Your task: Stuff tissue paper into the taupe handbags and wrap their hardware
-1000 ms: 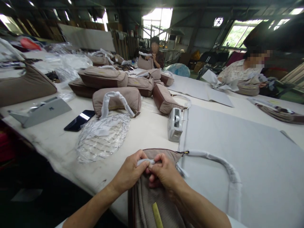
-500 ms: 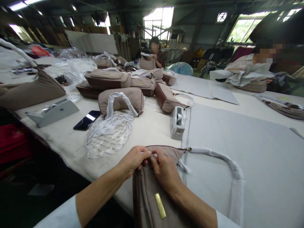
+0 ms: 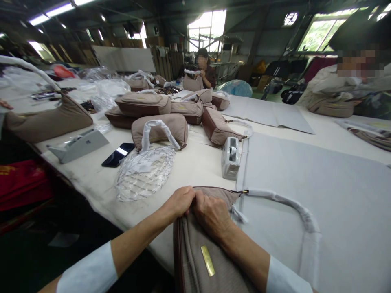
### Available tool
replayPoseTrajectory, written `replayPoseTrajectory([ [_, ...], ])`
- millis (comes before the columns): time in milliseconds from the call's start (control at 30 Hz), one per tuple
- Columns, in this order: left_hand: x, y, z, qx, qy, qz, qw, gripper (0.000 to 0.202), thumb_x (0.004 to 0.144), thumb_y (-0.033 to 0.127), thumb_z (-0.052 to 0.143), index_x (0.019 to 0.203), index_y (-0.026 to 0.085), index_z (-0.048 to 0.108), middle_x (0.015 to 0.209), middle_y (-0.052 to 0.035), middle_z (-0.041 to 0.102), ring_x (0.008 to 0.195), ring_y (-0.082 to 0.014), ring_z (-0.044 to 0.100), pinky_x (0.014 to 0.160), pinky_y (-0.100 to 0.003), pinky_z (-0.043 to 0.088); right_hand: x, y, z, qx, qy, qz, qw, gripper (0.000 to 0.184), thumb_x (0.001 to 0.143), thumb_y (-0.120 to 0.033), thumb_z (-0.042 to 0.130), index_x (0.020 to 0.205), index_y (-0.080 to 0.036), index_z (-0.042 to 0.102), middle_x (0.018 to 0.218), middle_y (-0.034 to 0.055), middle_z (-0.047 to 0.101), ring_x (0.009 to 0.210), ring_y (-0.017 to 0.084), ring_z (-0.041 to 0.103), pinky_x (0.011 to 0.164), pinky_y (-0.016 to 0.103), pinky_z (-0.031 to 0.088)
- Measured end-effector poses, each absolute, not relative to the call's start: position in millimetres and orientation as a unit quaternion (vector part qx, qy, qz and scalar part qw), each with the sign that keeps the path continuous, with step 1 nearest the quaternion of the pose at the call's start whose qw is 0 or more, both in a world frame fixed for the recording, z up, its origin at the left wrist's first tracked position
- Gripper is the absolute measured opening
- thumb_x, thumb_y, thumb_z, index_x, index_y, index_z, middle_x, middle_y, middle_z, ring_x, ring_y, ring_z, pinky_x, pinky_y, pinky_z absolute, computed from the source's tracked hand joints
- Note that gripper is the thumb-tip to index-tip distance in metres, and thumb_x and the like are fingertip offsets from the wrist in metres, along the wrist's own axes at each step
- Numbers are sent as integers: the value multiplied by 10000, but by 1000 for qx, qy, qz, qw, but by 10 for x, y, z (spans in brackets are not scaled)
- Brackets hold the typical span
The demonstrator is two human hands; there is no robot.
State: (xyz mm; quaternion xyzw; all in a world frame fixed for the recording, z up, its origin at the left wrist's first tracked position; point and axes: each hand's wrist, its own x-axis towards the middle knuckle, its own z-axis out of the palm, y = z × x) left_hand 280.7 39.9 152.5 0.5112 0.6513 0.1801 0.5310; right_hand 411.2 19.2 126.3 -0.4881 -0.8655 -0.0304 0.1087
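Hands were pressed together on the handbag's top edge. The left hand (image 3: 180, 202) and right hand (image 3: 212, 213) were pinched shut on the taupe handbag (image 3: 198, 252), which lay at the table's (image 3: 198, 162) near edge. A tape dispenser (image 3: 230, 158) stood behind.

head cam | faces fwd+down | close over hands (image 3: 198, 207) | table (image 3: 195, 167) beyond

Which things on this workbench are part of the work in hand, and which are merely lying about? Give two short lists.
In hand:
left hand
right hand
taupe handbag, both hands gripping its top edge
wrapped strap

Lying about:
tape dispenser
phone
bundle of netting
finished bags
grey sheet
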Motion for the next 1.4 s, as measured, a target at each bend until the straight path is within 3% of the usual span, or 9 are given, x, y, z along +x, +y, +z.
replayPoseTrajectory([
  [500, 2817, 353, 1440, 579, 644, 187, 464, 358, 842, 292, 277, 520, 203, 407, 343, 40, 441, 287, -101, 389, 328, -201, 259, 4119, 179, 1299, -490, -867, -22, 90, 153, 865, -52, 421, 891, -140, 544, 707, 57, 639, 616, 197, 622, 522, 310, 385],
  [733, 2802, 265, 1442, 581, 632, 216, 466, 309, 847, 357, 306, 607, 204, 427, 392, 59, 443, 300, -98, 391, 314, -190, 260, 4131, 165, 1349, -501, -858, 14, 112, 141, 851, -67, 472, 851, -139, 594, 704, 52, 668, 600, 211, 645, 488, 305, 406],
  [800, 2756, 227, 1445, 582, 624, 226, 471, 286, 838, 400, 356, 647, 203, 437, 416, 65, 467, 309, -95, 407, 321, -183, 280, 4249, 116, 1348, -482, -864, 34, 144, 183, 859, -112, 498, 1017, -129, 588, 766, 43, 686, 650, 202, 658, 514, 288, 445],
  [900, 2672, 201, 1478, 580, 615, 242, 476, 220, 803, 397, 440, 727, 197, 489, 441, 73, 496, 332, -96, 438, 344, -176, 316, 4542, -23, 1266, -482, -831, 79, 267, 444, 895, -215, 487, 1315, -93, 410, 804, 49, 673, 689, 181, 644, 578, 270, 492],
  [1033, 2614, 258, 1535, 577, 624, 235, 472, 283, 816, 408, 421, 757, 181, 579, 401, 70, 459, 325, -109, 419, 339, -190, 313, 4865, -216, 1070, -563, -740, 160, 332, 371, 925, -304, 422, 1244, -129, 493, 762, 45, 608, 639, 171, 594, 609, 284, 505],
  [1100, 2621, 301, 1541, 602, 614, 237, 453, 319, 800, 460, 492, 843, 179, 636, 454, 58, 512, 375, -118, 465, 389, -205, 361, 4909, -271, 1000, -569, -728, 194, 328, 322, 923, -321, 414, 1167, -160, 550, 800, 54, 601, 697, 181, 596, 660, 301, 510],
  [1200, 2663, 342, 1512, 681, 560, 259, 394, 279, 768, 403, 599, 942, 200, 680, 727, 4, 668, 641, -154, 605, 628, -235, 465, 4880, -306, 963, -575, -710, 231, 334, 332, 921, -342, 388, 1140, -177, 574, 847, 68, 602, 769, 195, 600, 717, 326, 509],
  [1267, 2694, 335, 1479, 728, 531, 270, 340, 203, 803, 331, 562, 881, 197, 693, 834, -24, 673, 782, -171, 612, 754, -254, 458, 4867, -325, 951, -595, -681, 262, 336, 394, 898, -391, 403, 1170, -156, 563, 875, 81, 611, 761, 199, 605, 719, 335, 520],
  [1400, 2690, 161, 1373, 749, 538, 295, 248, 226, 848, 314, 477, 859, 191, 666, 884, -64, 637, 842, -191, 606, 807, -301, 466, 4966, -407, 880, -633, -623, 348, 299, 547, 772, -523, 537, 1141, -126, 610, 980, 132, 662, 836, 255, 653, 774, 367, 544],
])
